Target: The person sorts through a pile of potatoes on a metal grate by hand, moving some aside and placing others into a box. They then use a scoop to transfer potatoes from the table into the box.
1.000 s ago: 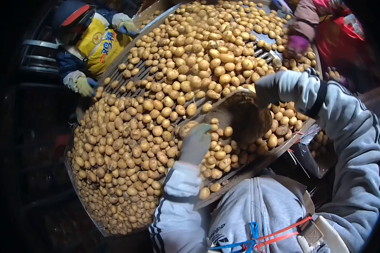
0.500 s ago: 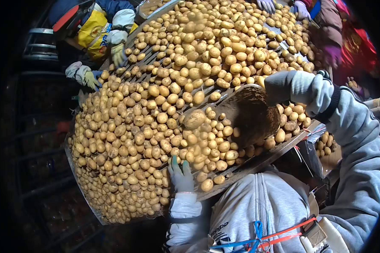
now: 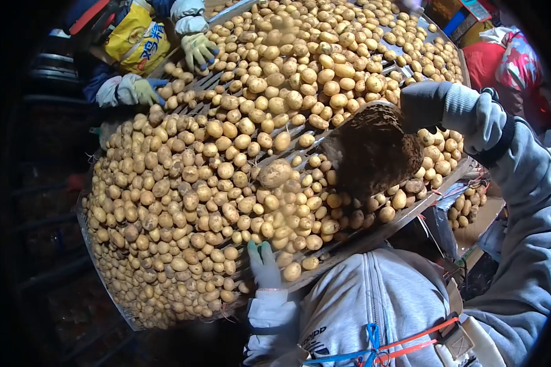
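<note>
On the slatted worktop (image 3: 373, 235) lies a heap of potatoes (image 3: 183, 202). The basket (image 3: 373, 150), its rim clamped in the right hand (image 3: 423, 104), stays tipped, and a big potato (image 3: 275, 173) has rolled out. The left hand (image 3: 264, 264), fingers spread, has drawn back to the near edge, so the pouring looks nearly over.

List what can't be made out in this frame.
Head view only.
Basket: its inside is turned away, only the dirty outside shows.
Right hand: fingertips lie behind the basket rim.
Left hand: palm faces down on the potatoes.
Person at top right: cut off by the dark lens edge.
</note>
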Demonstrator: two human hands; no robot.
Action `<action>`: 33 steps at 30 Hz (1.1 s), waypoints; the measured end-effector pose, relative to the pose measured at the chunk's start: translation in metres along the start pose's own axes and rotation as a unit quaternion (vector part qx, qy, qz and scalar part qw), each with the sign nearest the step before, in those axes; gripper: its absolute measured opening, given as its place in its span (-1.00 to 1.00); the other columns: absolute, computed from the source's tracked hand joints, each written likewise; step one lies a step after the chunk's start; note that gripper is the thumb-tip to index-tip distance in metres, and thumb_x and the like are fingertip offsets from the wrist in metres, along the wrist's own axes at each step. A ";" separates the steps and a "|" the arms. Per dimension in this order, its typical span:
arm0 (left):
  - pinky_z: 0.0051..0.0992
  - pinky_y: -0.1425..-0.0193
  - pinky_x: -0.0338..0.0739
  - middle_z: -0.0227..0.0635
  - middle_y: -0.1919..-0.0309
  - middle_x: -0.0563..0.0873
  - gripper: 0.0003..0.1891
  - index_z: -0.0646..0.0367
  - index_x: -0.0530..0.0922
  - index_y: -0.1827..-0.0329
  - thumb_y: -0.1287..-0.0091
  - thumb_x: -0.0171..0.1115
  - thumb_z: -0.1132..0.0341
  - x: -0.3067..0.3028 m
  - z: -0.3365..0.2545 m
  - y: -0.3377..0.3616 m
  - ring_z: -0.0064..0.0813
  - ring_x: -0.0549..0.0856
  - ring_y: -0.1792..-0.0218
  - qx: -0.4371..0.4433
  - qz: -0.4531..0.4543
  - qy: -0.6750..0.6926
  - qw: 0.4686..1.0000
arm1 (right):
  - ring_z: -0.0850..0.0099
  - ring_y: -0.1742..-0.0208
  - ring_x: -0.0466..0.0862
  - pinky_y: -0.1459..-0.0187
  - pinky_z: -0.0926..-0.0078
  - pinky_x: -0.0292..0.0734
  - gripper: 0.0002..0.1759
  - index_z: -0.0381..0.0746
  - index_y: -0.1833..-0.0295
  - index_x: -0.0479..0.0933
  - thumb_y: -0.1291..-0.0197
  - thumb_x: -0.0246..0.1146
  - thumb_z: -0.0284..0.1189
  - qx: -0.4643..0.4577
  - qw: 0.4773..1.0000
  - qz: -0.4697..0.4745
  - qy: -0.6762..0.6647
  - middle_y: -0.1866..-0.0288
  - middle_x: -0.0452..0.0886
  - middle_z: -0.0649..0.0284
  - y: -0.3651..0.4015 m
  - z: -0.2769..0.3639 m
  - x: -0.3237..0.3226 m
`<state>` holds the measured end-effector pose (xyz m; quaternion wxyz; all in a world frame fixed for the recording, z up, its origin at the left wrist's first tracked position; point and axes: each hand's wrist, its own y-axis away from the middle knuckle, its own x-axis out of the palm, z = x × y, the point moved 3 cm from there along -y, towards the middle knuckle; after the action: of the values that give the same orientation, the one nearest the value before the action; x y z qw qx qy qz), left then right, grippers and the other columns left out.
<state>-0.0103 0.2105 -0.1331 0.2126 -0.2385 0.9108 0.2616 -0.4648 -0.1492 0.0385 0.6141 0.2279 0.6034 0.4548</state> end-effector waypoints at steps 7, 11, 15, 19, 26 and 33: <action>-0.16 -0.42 0.61 -0.06 -0.58 0.46 -0.29 0.13 0.17 -0.80 -0.72 0.20 0.13 0.006 0.006 -0.003 -0.09 0.60 -0.42 -0.128 0.001 0.278 0.952 | 0.35 0.50 0.78 0.42 0.28 0.67 -0.63 -0.20 0.31 0.85 -0.37 0.42 -0.13 -0.010 1.000 0.013 0.021 0.50 0.80 0.21 -0.011 0.009 -0.011; -0.10 -0.43 0.60 -0.06 -0.55 0.48 -0.31 0.07 0.21 -0.78 -0.70 0.23 0.11 0.010 -0.003 -0.005 -0.04 0.59 -0.42 -0.112 -0.031 0.299 0.947 | 0.36 0.51 0.78 0.43 0.29 0.66 -0.63 -0.20 0.31 0.85 -0.38 0.42 -0.13 -0.034 0.999 0.025 0.026 0.50 0.80 0.22 -0.020 0.023 -0.003; -0.09 -0.46 0.57 -0.06 -0.55 0.48 -0.32 0.06 0.25 -0.74 -0.67 0.26 0.08 0.018 -0.007 -0.008 -0.02 0.58 -0.42 -0.104 -0.034 0.312 0.944 | 0.38 0.52 0.77 0.44 0.30 0.66 -0.63 -0.20 0.31 0.85 -0.39 0.42 -0.13 -0.039 0.998 0.040 0.025 0.51 0.80 0.23 -0.011 0.016 0.010; -0.09 -0.39 0.60 -0.06 -0.50 0.53 -0.29 0.01 0.24 -0.75 -0.65 0.27 0.01 0.019 -0.004 -0.014 -0.02 0.60 -0.40 -0.052 -0.018 0.216 0.975 | 0.45 0.54 0.74 0.46 0.32 0.64 -0.65 -0.24 0.35 0.81 -0.38 0.40 -0.21 -0.073 0.995 -0.023 -0.060 0.56 0.73 0.23 -0.005 -0.002 0.031; -0.12 -0.10 0.68 0.01 -0.38 0.60 -0.23 -0.11 0.22 -0.77 -0.62 0.22 -0.17 0.015 -0.036 -0.021 0.00 0.68 -0.28 -0.189 -0.033 0.259 0.947 | 0.44 0.58 0.72 0.57 0.36 0.63 -0.67 -0.26 0.34 0.81 -0.41 0.37 -0.27 0.044 0.994 0.036 -0.091 0.60 0.71 0.22 0.021 0.000 0.008; -0.13 -0.34 0.66 -0.05 -0.50 0.54 -0.24 0.09 0.23 -0.77 -0.64 0.24 -0.05 0.011 0.015 -0.042 -0.10 0.67 -0.31 -0.095 0.024 0.230 0.968 | 0.41 0.54 0.72 0.42 0.30 0.64 -0.68 -0.21 0.34 0.83 -0.26 0.44 -0.16 -0.059 0.997 -0.041 0.037 0.56 0.72 0.20 -0.018 0.038 0.006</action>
<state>0.0078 0.1842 -0.1665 -0.0324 -0.2898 0.9114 0.2903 -0.4247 -0.1430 0.0267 0.6219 0.1494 0.6063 0.4725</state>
